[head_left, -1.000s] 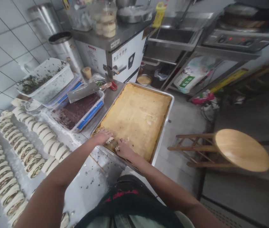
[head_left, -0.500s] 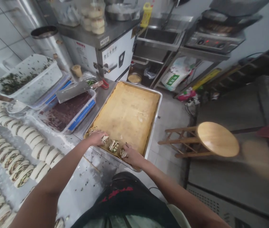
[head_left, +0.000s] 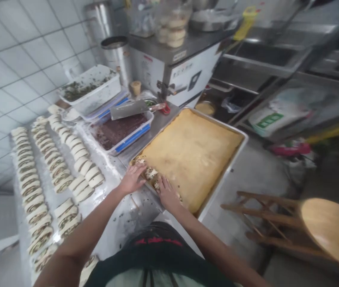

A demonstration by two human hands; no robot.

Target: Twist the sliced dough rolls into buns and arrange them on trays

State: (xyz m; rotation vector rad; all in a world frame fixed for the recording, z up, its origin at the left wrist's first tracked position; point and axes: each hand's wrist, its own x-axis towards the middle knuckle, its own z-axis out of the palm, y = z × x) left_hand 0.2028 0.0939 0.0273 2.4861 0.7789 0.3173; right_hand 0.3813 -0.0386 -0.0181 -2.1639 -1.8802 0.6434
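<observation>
Floured counter, left hand open against dough rolls, right hand splayed on them

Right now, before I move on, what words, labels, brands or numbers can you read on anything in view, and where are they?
Nothing is legible enough to quote.
White cabinet: small label, too small to read.
White sack: green label, too blurred to read.
Dark clothing: red lettering, too blurred to read.
</observation>
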